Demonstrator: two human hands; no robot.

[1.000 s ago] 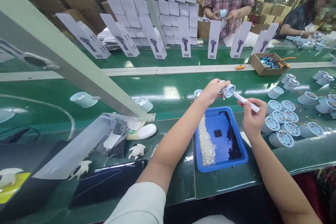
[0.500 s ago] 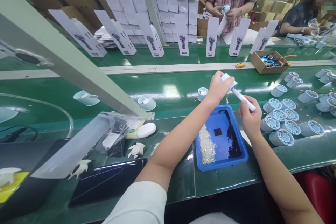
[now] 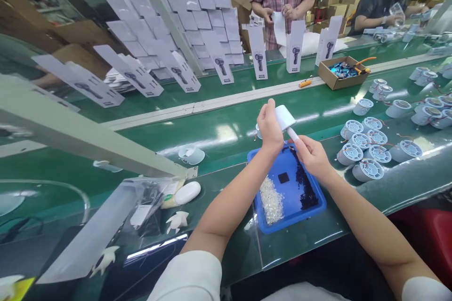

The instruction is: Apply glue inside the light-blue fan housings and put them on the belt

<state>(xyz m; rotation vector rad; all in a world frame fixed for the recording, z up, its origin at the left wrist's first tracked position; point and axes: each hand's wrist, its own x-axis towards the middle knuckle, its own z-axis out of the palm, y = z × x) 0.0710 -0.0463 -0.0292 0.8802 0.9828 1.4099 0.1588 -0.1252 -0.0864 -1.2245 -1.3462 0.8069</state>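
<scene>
On the left part of the green glossy surface (image 3: pixel 242 247), a white smooth oval object (image 3: pixel 188 193) lies beside a crumpled clear plastic bag (image 3: pixel 146 204). Farther right, the left hand (image 3: pixel 271 124) is grasping a short pale blue-white cylindrical housing (image 3: pixel 285 116) by its left side; some fingers are hidden. The housing is held tilted in the air, near the far edge of a blue rectangular plastic tray (image 3: pixel 290 200). Its wall looks smooth, plain and almost white in the light; its open ends cannot be seen well. At its lower right edge a slim white rod (image 3: pixel 292 134) meets it, but I cannot tell whether the rod is inserted. The right hand (image 3: pixel 312 155) pinches this rod between thumb and fingers. Toward the right edge of the surface stand many pale blue cylinders with spoked ends (image 3: pixel 368 170) and thin reddish wires.
</scene>
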